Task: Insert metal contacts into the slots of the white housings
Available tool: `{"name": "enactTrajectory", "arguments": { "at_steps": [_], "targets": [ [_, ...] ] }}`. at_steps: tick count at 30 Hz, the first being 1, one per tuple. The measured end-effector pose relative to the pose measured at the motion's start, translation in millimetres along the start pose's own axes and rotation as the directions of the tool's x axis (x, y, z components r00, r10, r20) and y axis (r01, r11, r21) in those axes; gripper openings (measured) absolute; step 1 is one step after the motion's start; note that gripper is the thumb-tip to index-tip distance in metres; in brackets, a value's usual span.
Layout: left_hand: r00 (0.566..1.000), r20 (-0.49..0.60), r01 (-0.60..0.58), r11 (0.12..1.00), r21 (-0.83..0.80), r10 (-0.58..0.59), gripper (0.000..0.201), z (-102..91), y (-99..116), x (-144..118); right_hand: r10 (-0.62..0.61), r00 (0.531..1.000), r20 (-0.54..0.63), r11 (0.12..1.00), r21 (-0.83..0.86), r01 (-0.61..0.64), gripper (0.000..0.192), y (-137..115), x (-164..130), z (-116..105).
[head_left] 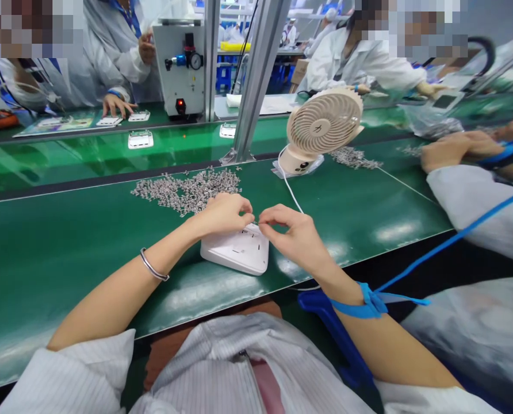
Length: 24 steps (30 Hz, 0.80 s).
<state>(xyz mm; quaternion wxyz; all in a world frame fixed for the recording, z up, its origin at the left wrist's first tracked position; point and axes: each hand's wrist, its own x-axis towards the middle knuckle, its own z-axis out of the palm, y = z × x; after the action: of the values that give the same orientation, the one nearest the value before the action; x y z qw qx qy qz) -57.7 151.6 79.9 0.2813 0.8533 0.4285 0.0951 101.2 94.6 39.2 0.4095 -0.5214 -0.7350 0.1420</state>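
Observation:
A white plastic housing (234,260) with dark slots and small marks lies on the green bench just in front of me. Over its far left part is my left hand (228,214), thumb and fingertips pinched together. My right hand (291,233) pinches at the housing's far right corner, its fingertips almost meeting the left ones. A tiny dark piece seems to sit between the two pinches, too small to name. Beyond my left hand a loose pile of small metal parts (174,192) spreads over the bench, partly hidden by that hand.
A beige fan (323,123) with a white cable stands beyond my right hand. A metal post (256,86) rises at the bench's back edge. White housings (140,140) lie on the green conveyor behind. A blue wrist strap (360,302) runs rightward from my right wrist, toward a co-worker's sleeve (476,201).

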Motion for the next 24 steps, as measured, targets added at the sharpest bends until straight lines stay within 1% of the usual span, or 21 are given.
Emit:
{"name": "enactTrajectory", "arguments": {
  "at_steps": [4,7,9,13,19,24],
  "targets": [
    [0.992,0.116,0.031,0.989,0.145,-0.048,0.028,1.1,-3.5,0.6,-0.067,0.997,0.03,0.995,-0.075,0.069,0.015,6.7,-5.9,9.9],
    [0.987,0.15,0.035,0.981,0.193,-0.064,0.03,0.9,-2.3,0.1,-0.089,0.996,0.026,0.987,-0.131,0.091,0.016,8.6,-10.3,15.5],
    [0.985,0.157,0.034,0.978,0.208,-0.067,0.031,0.6,-1.2,0.1,-0.101,0.995,0.008,0.982,-0.158,0.101,0.017,8.6,-12.6,17.1],
    [0.984,0.166,0.023,0.975,0.22,-0.06,0.031,0.4,-0.9,0.8,-0.127,0.991,0.029,0.975,-0.181,0.13,0.017,7.4,-14.9,17.6],
    [0.986,0.159,0.015,0.974,0.226,-0.052,0.031,0.4,-1.4,1.2,-0.112,0.993,0.023,0.948,-0.296,0.114,0.018,6.7,-15.5,20.8],
    [0.986,0.158,0.019,0.971,0.239,-0.058,0.031,-0.3,0.0,1.3,-0.108,0.994,0.028,0.934,-0.34,0.111,0.017,4.1,-15.5,22.3]
  ]
}}
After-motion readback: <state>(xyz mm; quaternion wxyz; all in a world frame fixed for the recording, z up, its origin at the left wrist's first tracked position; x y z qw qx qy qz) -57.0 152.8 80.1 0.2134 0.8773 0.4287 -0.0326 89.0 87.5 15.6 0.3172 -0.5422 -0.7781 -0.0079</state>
